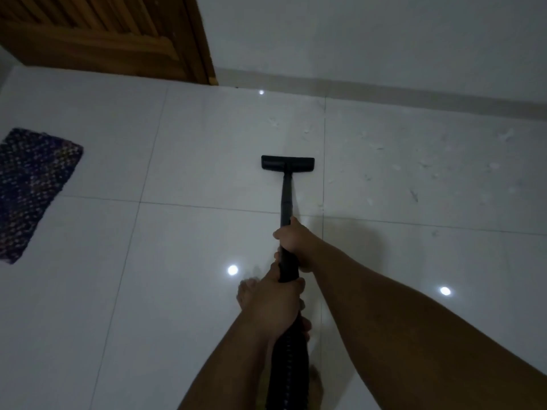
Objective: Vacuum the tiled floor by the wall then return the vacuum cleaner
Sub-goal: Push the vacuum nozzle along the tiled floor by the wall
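Observation:
A black vacuum wand (286, 196) runs from my hands down to a flat black floor nozzle (287, 163) resting on the white tiled floor (207, 137). My right hand (293, 241) grips the wand higher up toward the nozzle. My left hand (275, 303) grips it closer to me, where the ribbed black hose (288, 368) begins. Small scraps of pale debris (426, 164) lie scattered on the tiles to the right of the nozzle, near the wall (384, 39). The vacuum's body is out of view.
A wooden door (97, 34) stands at the top left, meeting the skirting (414, 97) along the wall. A dark woven mat (29, 187) lies on the floor at the left. My bare foot (247, 291) shows under my left hand.

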